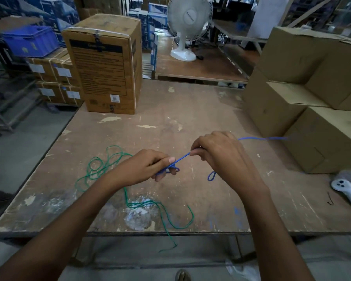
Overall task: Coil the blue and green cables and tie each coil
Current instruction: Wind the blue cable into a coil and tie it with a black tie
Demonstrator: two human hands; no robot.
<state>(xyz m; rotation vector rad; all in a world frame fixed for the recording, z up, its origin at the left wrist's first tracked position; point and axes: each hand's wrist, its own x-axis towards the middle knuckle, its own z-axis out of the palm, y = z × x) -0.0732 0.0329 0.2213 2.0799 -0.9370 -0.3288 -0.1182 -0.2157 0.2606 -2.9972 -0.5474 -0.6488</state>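
A worn wooden table (190, 110) held two loose cables.
The left hand (148, 169) and right hand (217, 153) both pinched the blue cable (181, 158) tight, probably to start coiling; the green cable (109, 163) lay waiting.

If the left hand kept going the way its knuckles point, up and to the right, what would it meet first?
Probably the right hand: the left hand points along the taut blue cable held between them, with nothing else in the gap. Depth is hard to judge from this view.
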